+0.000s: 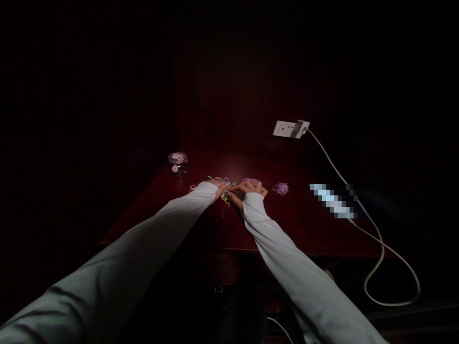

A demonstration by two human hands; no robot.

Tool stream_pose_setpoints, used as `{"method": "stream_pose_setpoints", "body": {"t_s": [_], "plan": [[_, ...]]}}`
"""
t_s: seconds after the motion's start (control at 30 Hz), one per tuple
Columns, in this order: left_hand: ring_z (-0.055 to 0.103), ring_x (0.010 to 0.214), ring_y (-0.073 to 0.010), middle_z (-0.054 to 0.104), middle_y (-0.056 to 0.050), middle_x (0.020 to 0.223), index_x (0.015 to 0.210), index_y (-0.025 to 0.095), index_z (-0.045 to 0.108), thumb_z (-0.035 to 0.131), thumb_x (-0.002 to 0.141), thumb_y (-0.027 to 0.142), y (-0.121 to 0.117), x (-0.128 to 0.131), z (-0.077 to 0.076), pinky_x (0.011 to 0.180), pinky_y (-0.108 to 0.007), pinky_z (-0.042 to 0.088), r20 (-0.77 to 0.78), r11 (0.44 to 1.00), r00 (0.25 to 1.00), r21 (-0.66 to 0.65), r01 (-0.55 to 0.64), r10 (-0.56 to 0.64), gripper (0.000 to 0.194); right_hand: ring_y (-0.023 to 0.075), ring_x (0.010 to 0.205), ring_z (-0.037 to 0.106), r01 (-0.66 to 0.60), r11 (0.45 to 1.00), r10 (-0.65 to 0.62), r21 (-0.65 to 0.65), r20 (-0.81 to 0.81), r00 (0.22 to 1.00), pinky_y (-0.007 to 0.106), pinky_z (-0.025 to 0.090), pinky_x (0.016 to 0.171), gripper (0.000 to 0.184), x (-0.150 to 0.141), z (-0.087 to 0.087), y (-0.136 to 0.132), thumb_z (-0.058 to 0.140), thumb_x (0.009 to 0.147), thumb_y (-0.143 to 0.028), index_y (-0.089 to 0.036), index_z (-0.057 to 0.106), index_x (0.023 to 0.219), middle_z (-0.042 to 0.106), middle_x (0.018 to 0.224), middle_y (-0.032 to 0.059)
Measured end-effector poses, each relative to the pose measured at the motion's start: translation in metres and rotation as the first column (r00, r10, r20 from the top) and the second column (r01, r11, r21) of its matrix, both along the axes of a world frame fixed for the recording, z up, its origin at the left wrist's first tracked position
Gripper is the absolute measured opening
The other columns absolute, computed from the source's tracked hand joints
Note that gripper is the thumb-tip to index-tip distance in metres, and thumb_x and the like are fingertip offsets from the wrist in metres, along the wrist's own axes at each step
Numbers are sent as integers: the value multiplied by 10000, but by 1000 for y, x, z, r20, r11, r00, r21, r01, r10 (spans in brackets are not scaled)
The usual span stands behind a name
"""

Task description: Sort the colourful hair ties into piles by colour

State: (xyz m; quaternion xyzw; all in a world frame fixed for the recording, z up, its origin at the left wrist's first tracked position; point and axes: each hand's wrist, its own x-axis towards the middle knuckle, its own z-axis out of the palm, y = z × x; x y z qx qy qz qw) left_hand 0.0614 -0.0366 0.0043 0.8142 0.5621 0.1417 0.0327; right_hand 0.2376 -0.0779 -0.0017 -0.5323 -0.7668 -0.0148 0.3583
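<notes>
We are working with both hands over a small heap of colored loops (pixel 224 196), which is lying on the dark red tabletop (pixel 201 234), near its middle. For doing this step well, we are in our judgement needing light fingertips, taking one loop at a time, because such thin rings may be catching on each other or rolling away. We are also wanting to hold the wrists low and the sleeves off the loops, since the left cuff is lying close to a pink ring (pixel 192 188). The light is weak, so a slow touch is seeming wiser than a quick sweep.

Our left hand (pixel 219 188) is resting over the heap with its fingers near together; whether it is pinching a loop, we cannot tell. Our right hand (pixel 251 188) is facing it, the thumb and the index finger reaching to the left with a gap behind their tips; whether this grip is closing on something, we cannot tell either.

About direction: the round loops are having no front, and the yellow ones are lying at mixed angles. Only the lone narrow loop (pixel 223 213), nearer to us, is showing a clear long axis, running from us toward the wall. To the right of the right hand, a purple bundle (pixel 281 188) is spreading its strands in several directions.
</notes>
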Motion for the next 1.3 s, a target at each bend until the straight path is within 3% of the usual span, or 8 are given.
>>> {"method": "stream_pose_setpoints", "body": {"t_s": [0.13, 0.3, 0.43, 0.67, 0.87, 1.03, 1.3], "plan": [[652, 1183, -228, 743, -80, 1162, 1136, 216, 718, 367, 1070, 317, -2, 0, 3, 959, -299, 502, 10, 1000, 1000, 2, 14, -14, 371, 269, 1069, 485, 18, 1000, -18, 25, 12, 1000, 383, 219, 882, 238, -2, -1, -1, 592, 977, -476, -342, 788, 982, 712, 1022, 31], [691, 912, -189, 752, -63, 1022, 1011, 197, 708, 320, 1079, 304, -7, -10, 9, 835, -271, 476, 60, 999, 997, 28, 45, -47, 409, 274, 1062, 457, 67, 998, -67, 15, -2, 998, 384, 213, 883, 284, 2, 1, -2, 580, 968, -506, -324, 795, 934, 711, 1045, 39], [676, 834, -187, 743, -55, 904, 1040, 204, 706, 350, 1068, 330, -8, -24, 11, 790, -279, 453, 57, 992, 995, 96, 76, -82, 379, 281, 1048, 432, 118, 993, -118, 3, -38, 992, 391, 207, 875, 292, 31, 3, 0, 582, 940, -521, -322, 796, 941, 702, 1042, 49], [681, 927, -219, 737, -87, 951, 1066, 206, 728, 401, 1048, 373, -6, -49, 12, 856, -318, 446, -19, 955, 984, 241, 175, -175, 367, 309, 1052, 432, 265, 963, -266, -45, -13, 964, 411, 208, 876, 342, 84, -1, -1, 560, 917, -547, -295, 792, 906, 695, 1026, 75], [658, 834, -209, 706, -80, 806, 839, 185, 704, 421, 1023, 359, -7, -75, 21, 819, -315, 436, -89, 956, 991, 270, 116, -95, 380, 316, 1083, 440, 206, 977, -200, -64, 88, 976, 410, 227, 881, 290, 82, 2, -12, 581, 928, -515, -322, 796, 951, 689, 1052, 64], [644, 797, -206, 701, -85, 795, 764, 188, 673, 410, 1013, 388, -6, -92, 26, 727, -298, 397, -87, 969, 996, 244, 37, -16, 414, 299, 1069, 455, 187, 982, -181, -38, 128, 975, 397, 229, 870, 325, 80, 1, -11, 539, 961, -517, -329, 801, 998, 687, 1062, 58], [618, 787, -179, 686, -24, 765, 840, 200, 675, 457, 986, 349, 3, -89, 8, 721, -282, 374, -56, 946, 990, 292, 143, -133, 302, 287, 1087, 452, 173, 984, -176, 42, 109, 978, 402, 228, 897, 308, 76, -2, -8, 524, 975, -459, -346, 787, 1090, 699, 1087, 39]]}}
